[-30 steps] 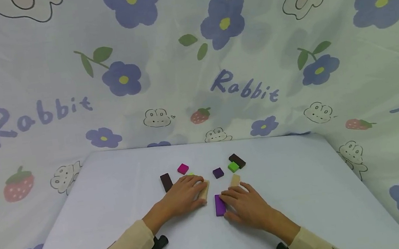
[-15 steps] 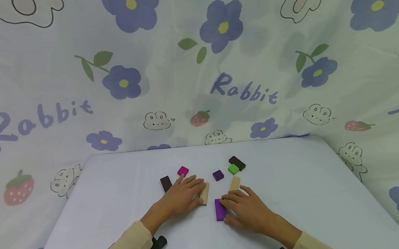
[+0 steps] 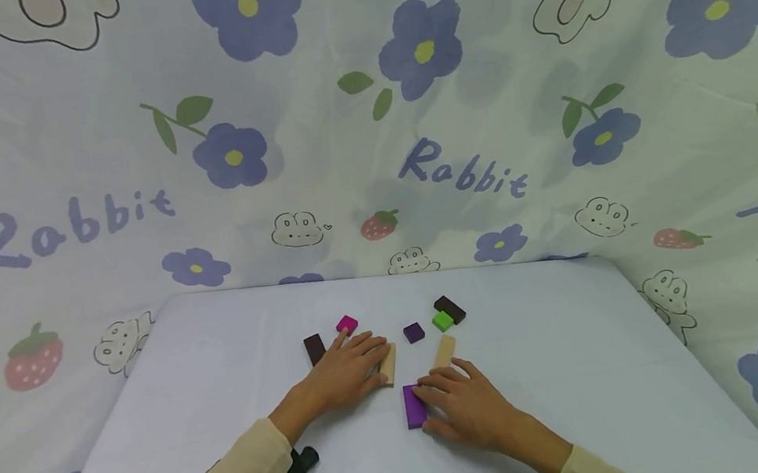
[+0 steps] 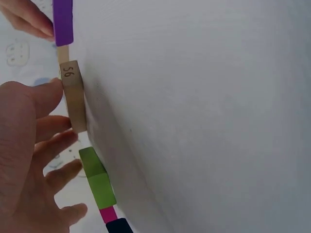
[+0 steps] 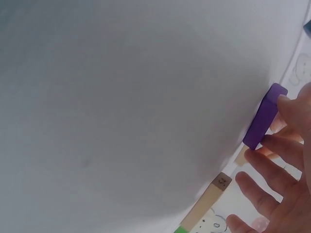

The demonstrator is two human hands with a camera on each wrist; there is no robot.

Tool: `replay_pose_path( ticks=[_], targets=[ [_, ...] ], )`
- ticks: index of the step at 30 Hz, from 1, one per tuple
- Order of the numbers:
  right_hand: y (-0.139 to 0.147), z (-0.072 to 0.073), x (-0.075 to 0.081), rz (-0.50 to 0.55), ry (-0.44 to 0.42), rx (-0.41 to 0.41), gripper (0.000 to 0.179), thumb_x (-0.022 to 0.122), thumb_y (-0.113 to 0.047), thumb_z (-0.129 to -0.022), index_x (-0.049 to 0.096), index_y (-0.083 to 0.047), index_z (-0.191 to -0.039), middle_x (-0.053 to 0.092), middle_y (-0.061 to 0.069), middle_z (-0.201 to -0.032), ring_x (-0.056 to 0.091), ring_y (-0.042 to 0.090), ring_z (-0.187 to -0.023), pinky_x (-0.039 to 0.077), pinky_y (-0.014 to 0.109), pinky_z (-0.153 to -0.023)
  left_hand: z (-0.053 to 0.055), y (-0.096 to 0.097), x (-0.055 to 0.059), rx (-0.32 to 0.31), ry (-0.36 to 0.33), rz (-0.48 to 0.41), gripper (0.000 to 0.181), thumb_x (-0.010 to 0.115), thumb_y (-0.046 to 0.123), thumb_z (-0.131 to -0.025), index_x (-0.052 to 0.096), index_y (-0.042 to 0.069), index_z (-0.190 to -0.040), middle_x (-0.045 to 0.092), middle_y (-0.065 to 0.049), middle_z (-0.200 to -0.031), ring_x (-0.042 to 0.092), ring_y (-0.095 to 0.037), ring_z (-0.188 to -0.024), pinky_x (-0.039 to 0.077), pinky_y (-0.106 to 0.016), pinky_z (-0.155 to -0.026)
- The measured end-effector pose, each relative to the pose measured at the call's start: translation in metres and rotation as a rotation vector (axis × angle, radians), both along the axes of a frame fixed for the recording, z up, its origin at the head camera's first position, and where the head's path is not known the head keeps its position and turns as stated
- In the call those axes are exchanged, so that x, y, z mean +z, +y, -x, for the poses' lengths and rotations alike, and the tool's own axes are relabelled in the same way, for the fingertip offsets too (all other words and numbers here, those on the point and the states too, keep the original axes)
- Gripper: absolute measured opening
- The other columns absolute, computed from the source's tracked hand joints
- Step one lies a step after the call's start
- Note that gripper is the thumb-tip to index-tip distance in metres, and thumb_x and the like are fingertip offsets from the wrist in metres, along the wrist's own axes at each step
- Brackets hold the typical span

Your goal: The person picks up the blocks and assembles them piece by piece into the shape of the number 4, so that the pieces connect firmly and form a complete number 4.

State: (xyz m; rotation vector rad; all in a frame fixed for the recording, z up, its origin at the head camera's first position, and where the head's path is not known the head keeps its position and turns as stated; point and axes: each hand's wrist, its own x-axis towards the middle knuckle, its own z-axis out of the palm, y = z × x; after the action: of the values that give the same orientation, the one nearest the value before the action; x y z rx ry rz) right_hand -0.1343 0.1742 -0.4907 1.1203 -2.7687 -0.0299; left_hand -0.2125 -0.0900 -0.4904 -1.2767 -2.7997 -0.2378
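Note:
My left hand [image 3: 344,371] holds a pale wooden block [image 3: 388,365] between thumb and a finger, near the table's middle. In the left wrist view this wooden block [image 4: 75,97] bears a printed number. A green block [image 4: 98,179] lies just beyond its fingers; from the head this one is hidden under the hand. My right hand [image 3: 474,406] grips a purple block [image 3: 414,406], with the thumb at one end and a fingertip at the other, as the right wrist view shows. Another wooden block [image 3: 444,351] lies just beyond the right fingers.
A dark brown block [image 3: 315,349] and a pink block [image 3: 346,325] lie by the left hand. Farther back are a dark purple block [image 3: 414,332], a bright green block [image 3: 442,321] and a second dark brown block [image 3: 450,309]. A patterned cloth hangs behind the white table [image 3: 220,327].
My right hand has drawn the purple block slightly nearer and to the left. The left hand stays at its wooden block, and the green block beside it has gone out of the head view.

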Motion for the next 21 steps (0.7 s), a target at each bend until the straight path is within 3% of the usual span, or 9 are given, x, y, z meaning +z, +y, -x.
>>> replay_pose_path(
  ticks=[11,21],
  targets=[
    [-0.0051,-0.0045,0.0032,-0.018,-0.024,0.017,0.053,0.063,-0.052,-0.096,0.062,-0.022,-0.14,0.063,-0.005,-0.136,0.053,0.019,-0.131,0.037,0.055,-0.111,-0.0007,-0.0009,-0.0024,0.014,0.005,0.064,0.056,0.054,0.041,-0.103,0.049,0.012,-0.151,0.048,-0.006,-0.153,0.036,-0.031,-0.146,0.022,-0.064,-0.117],
    [-0.0088,-0.005,0.0037,-0.041,-0.034,0.009,0.054,0.061,-0.055,-0.097,0.06,-0.024,-0.142,0.062,-0.006,-0.137,0.051,0.019,-0.133,0.036,0.055,-0.112,-0.0015,0.004,-0.0051,0.048,-0.002,0.068,0.055,0.052,0.043,-0.104,0.049,0.014,-0.15,0.049,-0.006,-0.152,0.035,-0.03,-0.146,0.02,-0.065,-0.117]
  ],
)
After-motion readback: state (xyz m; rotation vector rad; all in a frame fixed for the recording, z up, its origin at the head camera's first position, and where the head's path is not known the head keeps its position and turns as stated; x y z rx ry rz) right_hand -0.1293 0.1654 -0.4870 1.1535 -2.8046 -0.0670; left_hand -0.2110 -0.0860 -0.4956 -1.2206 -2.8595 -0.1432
